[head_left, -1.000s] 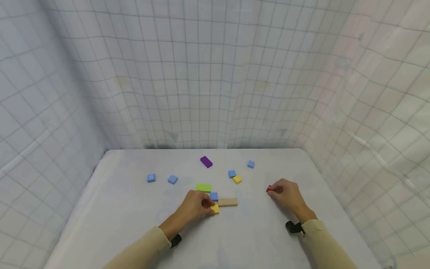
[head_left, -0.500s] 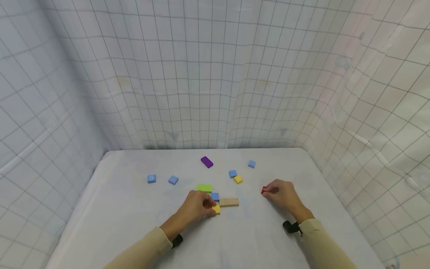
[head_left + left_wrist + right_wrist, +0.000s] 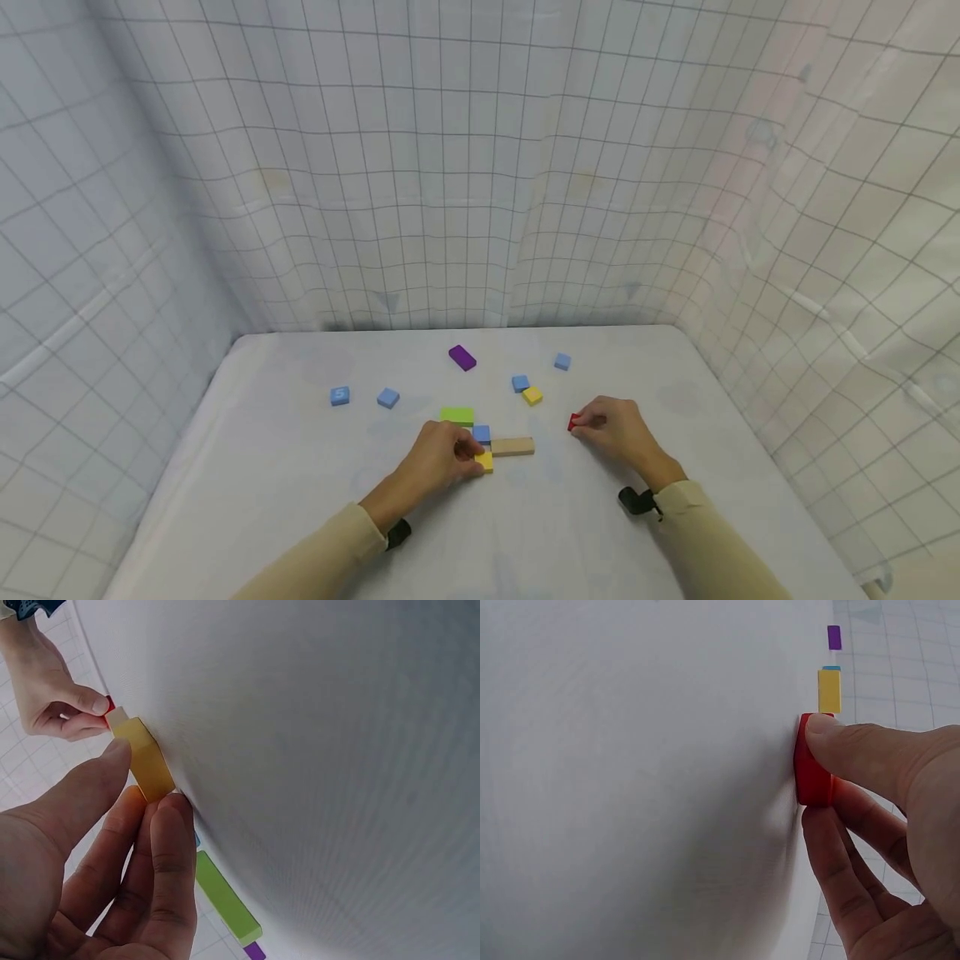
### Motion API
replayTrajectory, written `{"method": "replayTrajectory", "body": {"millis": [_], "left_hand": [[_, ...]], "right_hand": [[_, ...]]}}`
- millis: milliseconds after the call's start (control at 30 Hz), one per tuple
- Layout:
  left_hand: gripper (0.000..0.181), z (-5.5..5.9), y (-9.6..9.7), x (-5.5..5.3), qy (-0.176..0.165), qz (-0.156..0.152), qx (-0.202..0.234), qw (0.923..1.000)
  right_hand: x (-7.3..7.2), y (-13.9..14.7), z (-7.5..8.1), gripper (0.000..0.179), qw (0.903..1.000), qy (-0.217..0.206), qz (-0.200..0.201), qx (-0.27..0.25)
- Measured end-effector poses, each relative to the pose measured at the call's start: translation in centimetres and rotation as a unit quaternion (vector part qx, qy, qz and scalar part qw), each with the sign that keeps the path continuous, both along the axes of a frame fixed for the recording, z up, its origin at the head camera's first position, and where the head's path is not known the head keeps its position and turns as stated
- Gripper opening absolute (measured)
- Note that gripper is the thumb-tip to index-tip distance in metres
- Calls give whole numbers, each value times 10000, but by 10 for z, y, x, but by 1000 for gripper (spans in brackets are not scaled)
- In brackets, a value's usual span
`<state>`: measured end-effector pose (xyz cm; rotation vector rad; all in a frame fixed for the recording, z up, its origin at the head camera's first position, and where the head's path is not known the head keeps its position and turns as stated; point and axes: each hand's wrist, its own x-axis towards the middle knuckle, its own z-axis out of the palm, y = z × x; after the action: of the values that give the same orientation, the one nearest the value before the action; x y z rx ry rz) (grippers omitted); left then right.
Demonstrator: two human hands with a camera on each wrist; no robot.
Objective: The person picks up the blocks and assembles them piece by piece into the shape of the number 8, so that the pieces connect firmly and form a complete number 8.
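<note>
My left hand [image 3: 441, 458] pinches a yellow block [image 3: 148, 761] between thumb and fingertips, low at the table in front of a blue block [image 3: 482, 434]. Directly right of these lies a plain wooden block [image 3: 513, 447], lengthwise. A lime green block [image 3: 457, 416] sits just behind the left hand's fingers. Out to the right, my right hand [image 3: 618, 429] grips a small red block [image 3: 814, 761] by thumb and fingers, close over the white tabletop. Part of the red block is covered by the thumb.
Farther back are a purple block [image 3: 462, 357], another yellow block [image 3: 532, 396] touching a blue one [image 3: 521, 383], and a lone blue block [image 3: 562, 362]. At left lie a blue block marked 5 [image 3: 340, 396] and another blue block [image 3: 387, 398]. Checked cloth walls [image 3: 450, 167] enclose the table.
The right hand has moved left with the red block, nearer the wooden block. My left hand stays in place on the yellow block.
</note>
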<state>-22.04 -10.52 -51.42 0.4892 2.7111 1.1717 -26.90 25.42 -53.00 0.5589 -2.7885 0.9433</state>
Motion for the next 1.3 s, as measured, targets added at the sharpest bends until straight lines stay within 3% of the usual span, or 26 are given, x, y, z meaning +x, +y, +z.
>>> {"method": "replayTrajectory", "body": {"millis": [200, 433, 767, 1300], "left_hand": [[20, 2, 1, 0, -2, 33, -106, 9999], [19, 5, 0, 0, -75, 95, -103, 9999], [18, 6, 3, 2, -53, 73, -106, 9999], [18, 7, 4, 4, 32, 90, -134, 9999]], "right_hand": [[-4, 1, -8, 12, 9981, 346, 430, -259], [-2, -8, 0, 11, 9992, 86, 377, 136], [-1, -15, 1, 10, 9971, -69, 687, 331], [-5, -25, 0, 17, 9911, -35, 1330, 81]]}}
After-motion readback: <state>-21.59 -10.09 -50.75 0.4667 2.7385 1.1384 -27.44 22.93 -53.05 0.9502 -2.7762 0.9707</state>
